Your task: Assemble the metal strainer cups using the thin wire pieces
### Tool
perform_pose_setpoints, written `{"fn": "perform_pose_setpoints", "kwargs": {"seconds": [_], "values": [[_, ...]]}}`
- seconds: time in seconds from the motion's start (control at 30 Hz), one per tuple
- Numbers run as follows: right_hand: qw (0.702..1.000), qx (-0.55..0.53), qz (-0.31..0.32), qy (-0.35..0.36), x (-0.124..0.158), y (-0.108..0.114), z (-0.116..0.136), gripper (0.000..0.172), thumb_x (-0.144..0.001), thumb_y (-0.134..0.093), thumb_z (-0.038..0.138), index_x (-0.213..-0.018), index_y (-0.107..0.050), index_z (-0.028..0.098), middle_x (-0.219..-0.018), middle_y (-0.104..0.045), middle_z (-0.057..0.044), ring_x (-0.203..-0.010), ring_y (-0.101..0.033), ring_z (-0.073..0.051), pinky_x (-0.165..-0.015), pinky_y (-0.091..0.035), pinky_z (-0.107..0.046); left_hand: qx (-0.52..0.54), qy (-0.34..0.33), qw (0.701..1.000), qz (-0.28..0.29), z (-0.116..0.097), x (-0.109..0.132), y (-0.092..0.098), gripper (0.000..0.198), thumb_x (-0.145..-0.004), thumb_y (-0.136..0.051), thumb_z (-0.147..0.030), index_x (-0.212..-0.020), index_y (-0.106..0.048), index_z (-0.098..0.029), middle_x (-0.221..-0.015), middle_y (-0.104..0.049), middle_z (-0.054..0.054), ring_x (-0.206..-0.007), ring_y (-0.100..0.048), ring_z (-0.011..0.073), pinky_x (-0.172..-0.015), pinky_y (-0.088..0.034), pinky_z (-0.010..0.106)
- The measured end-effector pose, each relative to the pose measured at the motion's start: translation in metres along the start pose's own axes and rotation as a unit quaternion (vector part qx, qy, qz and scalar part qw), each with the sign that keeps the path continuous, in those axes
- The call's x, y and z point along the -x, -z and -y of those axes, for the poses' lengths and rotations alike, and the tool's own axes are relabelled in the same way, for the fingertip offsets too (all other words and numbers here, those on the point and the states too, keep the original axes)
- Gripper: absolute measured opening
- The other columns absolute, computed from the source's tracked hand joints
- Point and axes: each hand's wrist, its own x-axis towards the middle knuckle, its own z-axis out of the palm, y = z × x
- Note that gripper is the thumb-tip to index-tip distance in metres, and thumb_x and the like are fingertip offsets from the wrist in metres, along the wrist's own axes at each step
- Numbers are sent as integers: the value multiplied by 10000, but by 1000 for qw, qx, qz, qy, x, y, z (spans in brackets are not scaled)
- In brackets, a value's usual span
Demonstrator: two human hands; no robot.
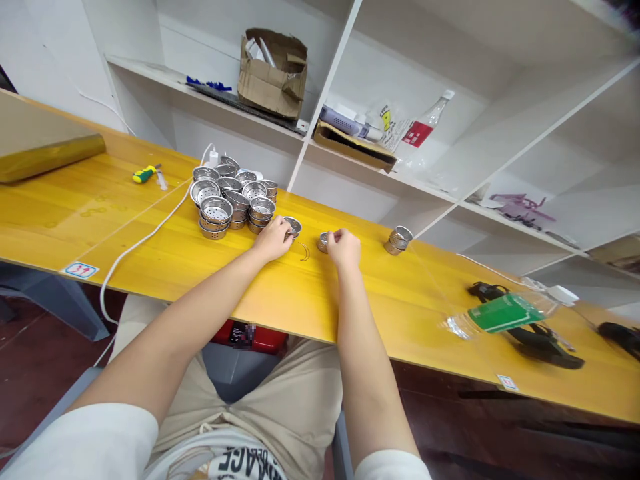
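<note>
The left grip (273,240) sits at the middle of the frame, its fingertips closed narrowly on the rim of a perforated steel cup (293,227), which lies just ahead of the hand and tilts toward it. The right grip (344,248) is pinched narrowly around a small steel cup (323,242), which stands on the desk (75,220) at the hand's left side, partly hidden by the fingers. A thin curved wire (304,251) lies on the desk between the two hands, touching neither.

Just left of the left grip, a heap of stacked perforated cups (231,200) stands near the desk's back edge. Right of the right grip, a short stack of steel rings (399,239) stands apart from it. A white cable (150,230) runs across the desk at left, and a yellow-and-green screwdriver (144,174) lies farther back. A gold roll (50,157) lies at the far left. At lower right, a plastic bottle (500,313) with a green label lies on its side over a black strap (533,337). A torn cardboard box (273,73) sits on a white shelf (150,70) at top centre.
</note>
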Motion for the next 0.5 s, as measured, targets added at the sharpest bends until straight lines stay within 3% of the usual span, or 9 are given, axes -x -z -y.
{"fn": "perform_pose_setpoints", "kwargs": {"seconds": [0.07,0.17,0.27,0.5], "values": [[996,36,66,48,10,-1,17,314,-1015,-534,408,-1086,-732,175,-1097,-747,-162,-1075,-699,-275,-914,-523,-350,-8,-4,1000,-1,0,0,0,135,-926,-598,-256,-1016,-663,-179,-1147,-609,128,-1141,-609,298,-1046,-505,422],[981,117,141,63,25,-9,38,345,-983,-609,397,-1159,-727,124,-1198,-717,-231,-1112,-702,-313,-926,-536,-375,-10,-2,1000,0,0,-1,-1,130,-924,-606,-247,-1024,-651,-176,-1148,-614,132,-1143,-600,301,-1057,-493,426],[978,130,153,63,31,-15,47,338,-1010,-563,319,-1205,-715,88,-1246,-691,-274,-1122,-708,-329,-929,-548,-394,-10,-5,1000,1,1,-2,-2,134,-923,-620,-254,-1025,-644,-170,-1145,-615,138,-1153,-590,308,-1064,-484,432],[977,116,174,29,25,-18,45,318,-987,-511,138,-1222,-715,73,-1265,-695,-265,-1130,-713,-311,-931,-556,-371,-13,-11,1000,-2,4,-2,-6,139,-928,-629,-269,-1018,-635,-163,-1150,-605,150,-1160,-570,321,-1065,-472,453]]}}
